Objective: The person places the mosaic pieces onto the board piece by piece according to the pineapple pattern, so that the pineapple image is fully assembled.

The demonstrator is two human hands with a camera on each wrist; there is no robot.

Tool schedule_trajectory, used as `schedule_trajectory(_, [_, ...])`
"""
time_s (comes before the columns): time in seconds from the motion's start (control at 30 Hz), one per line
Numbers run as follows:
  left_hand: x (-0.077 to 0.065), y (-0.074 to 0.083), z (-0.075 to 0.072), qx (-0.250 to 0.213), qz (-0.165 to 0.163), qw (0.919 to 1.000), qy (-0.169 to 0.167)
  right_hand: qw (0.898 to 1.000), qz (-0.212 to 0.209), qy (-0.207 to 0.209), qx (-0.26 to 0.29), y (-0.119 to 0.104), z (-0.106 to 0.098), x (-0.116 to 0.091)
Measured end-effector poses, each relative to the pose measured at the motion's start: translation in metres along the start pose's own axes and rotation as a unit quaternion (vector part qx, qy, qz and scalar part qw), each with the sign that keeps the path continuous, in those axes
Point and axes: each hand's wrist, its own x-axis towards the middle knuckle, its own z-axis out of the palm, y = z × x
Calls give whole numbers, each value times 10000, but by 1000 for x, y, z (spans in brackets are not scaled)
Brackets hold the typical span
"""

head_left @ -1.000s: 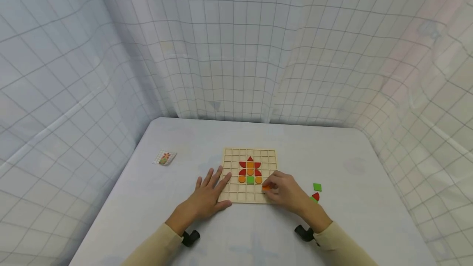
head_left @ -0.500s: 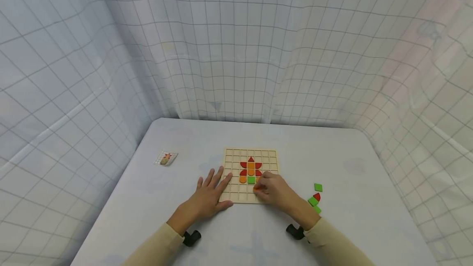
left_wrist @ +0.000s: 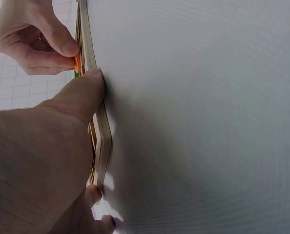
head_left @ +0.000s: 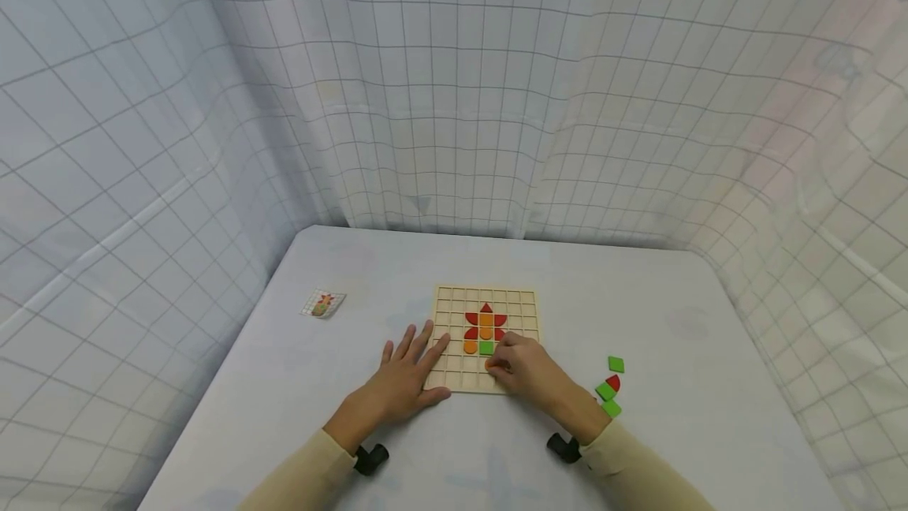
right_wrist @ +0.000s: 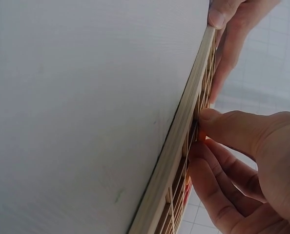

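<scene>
A square wooden grid board [head_left: 521,302] lies flat on the table. On it, red, orange and green tiles form a figure, with a green square tile [head_left: 485,348] and an orange round tile [head_left: 470,347] in its lowest visible row. My left hand [head_left: 399,378] rests with spread fingers on the board's left edge, its thumb at the near corner. Between thumb and fingertips my right hand [head_left: 530,371] pinches an orange tile [left_wrist: 77,63] against the grid, just below the green square. The right hand hides the cells to the right of that spot.
Loose green tiles [head_left: 615,364] and a red quarter-round tile [head_left: 614,382] lie on the table right of the board. A small picture card [head_left: 323,303] with a similar figure sits at the back left. White gridded curtains [head_left: 454,101] enclose the table.
My right hand has moved left across the board with the orange tile, over to the column of the green square, and stays there. The left hand keeps its place on the board.
</scene>
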Motion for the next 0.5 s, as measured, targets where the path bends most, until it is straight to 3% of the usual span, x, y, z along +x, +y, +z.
schedule_trajectory(0.23, [0, 3, -3, 111, 63, 9999, 15, 9999, -89, 56, 21, -1, 0, 1])
schedule_trajectory(0.5, [-1, 9, -8, 142, -106, 9998, -73, 9993, -288, 68, 229, -4, -1, 5])
